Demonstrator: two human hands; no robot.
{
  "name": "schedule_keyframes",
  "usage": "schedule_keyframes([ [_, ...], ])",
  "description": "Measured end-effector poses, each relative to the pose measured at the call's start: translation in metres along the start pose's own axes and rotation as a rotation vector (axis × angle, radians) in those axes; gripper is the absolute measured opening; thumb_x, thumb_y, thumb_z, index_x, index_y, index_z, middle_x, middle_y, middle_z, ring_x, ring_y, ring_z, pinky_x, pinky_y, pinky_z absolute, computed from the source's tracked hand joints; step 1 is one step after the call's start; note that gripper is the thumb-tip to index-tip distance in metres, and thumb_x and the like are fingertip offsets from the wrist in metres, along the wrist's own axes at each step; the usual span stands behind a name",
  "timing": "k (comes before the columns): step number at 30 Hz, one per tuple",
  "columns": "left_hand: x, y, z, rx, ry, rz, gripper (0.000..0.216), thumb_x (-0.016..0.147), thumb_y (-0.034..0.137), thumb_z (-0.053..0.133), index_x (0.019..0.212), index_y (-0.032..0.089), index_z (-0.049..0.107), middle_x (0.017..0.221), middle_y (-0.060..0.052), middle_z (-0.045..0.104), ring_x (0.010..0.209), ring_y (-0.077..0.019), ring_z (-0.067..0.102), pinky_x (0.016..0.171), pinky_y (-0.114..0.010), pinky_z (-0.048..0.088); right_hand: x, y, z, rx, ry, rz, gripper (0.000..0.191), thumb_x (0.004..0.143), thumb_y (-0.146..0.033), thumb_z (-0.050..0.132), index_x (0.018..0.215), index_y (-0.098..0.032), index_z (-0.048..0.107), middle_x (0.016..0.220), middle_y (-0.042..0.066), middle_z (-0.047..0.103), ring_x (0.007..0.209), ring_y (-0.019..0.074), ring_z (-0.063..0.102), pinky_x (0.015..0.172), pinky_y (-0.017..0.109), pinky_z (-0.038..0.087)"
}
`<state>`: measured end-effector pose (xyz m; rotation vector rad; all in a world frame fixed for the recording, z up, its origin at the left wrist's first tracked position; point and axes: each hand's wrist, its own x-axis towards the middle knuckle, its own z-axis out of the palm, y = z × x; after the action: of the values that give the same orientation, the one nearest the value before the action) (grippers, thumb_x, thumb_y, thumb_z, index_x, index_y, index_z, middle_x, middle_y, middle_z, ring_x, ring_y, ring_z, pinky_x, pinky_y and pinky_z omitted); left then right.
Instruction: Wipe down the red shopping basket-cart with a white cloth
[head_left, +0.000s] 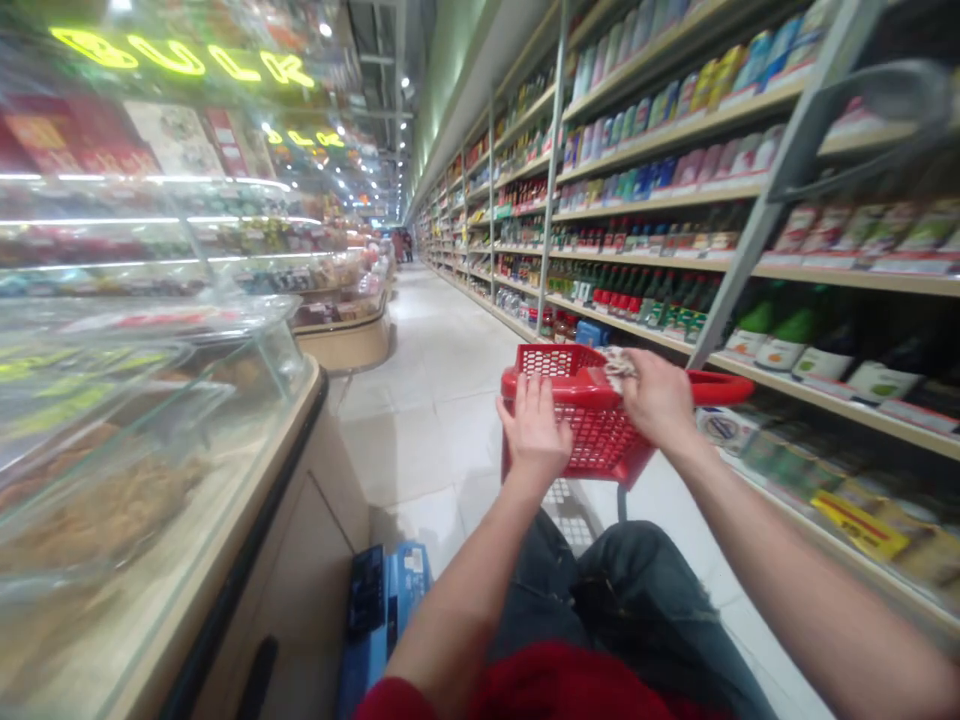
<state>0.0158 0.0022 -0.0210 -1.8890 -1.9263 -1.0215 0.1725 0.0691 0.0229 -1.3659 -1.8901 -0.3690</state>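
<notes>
Left hand [534, 425] laid open, right hand [661, 402] clutching a crumpled, pale patterned cloth [618, 367], a person reaches to a red, perforated plastic shopping basket [596, 432] straight ahead, its long rim crossing beneath both, neither clearly nearer. White tiled floor [442, 330] parts a glass-topped, wood-sided counter [319, 545] from pale-edged stocked shelves [825, 393].

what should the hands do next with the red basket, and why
Probably slide the crumpled cloth a little along the rim of the red basket, toward the left hand: the right hand holds the cloth at that rim, and the left hand rests there, seemingly able to steady it.
</notes>
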Motion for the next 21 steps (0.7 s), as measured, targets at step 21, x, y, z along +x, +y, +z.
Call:
schedule_keyframes([
  [21,0.048,0.006,-0.005,-0.025,0.001,0.229,0.043,0.077,0.014,0.045,0.118,0.028,0.050,0.125,-0.005,0.056,0.116,-0.0226,0.048,0.105,-0.062,0.013,-0.037,0.007,0.007,0.154,-0.013,-0.070,0.049,0.077,-0.022,0.045,0.126,-0.018,0.044,0.134,0.011,0.046,0.127,0.0279,0.035,0.099,0.064,0.019],
])
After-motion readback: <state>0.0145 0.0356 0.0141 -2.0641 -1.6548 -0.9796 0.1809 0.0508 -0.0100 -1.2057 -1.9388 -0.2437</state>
